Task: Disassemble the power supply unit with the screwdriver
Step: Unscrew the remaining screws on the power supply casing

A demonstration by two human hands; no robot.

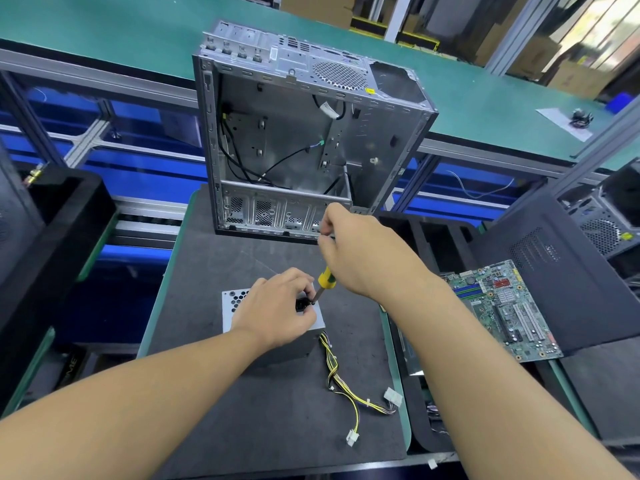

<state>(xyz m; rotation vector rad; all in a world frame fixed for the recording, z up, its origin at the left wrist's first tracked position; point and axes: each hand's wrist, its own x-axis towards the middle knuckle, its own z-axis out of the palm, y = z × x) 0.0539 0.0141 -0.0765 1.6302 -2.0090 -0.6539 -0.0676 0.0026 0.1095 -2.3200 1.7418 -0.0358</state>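
The power supply unit [234, 307], a grey metal box with a honeycomb grille on its upper face, sat on a dark mat [277, 417] near the middle of the desk [157, 299]. A bundle of yellow and black cables [336, 370] ran out of its right side and trailed across the mat toward the person, ending in white connectors [392, 397].

Behind the unit an open, emptied computer case [304, 140] stood upright at the far edge of the mat, a few loose black wires hanging inside. It was well apart from the unit and blocked nothing. To the right a green motherboard [502, 306] lay flat, partly on a black side panel [554, 271]. A black foam tray [52, 220] stood at the left, and a green conveyor [138, 29] ran across the back.

The left hand [277, 313] lay over the top of the unit and hid most of that face. Its fingers were curled round the far edge, gripping the box beside a black socket [302, 303]. The right hand [360, 251] was raised above and to the right of the unit, with its fingers closed around the top of the screwdriver [326, 277]. The yellow handle tilted down and to the left, and the dark shaft met the unit's upper face just beside the left hand's fingertips. Whether the tip sat in a screw could not be told.
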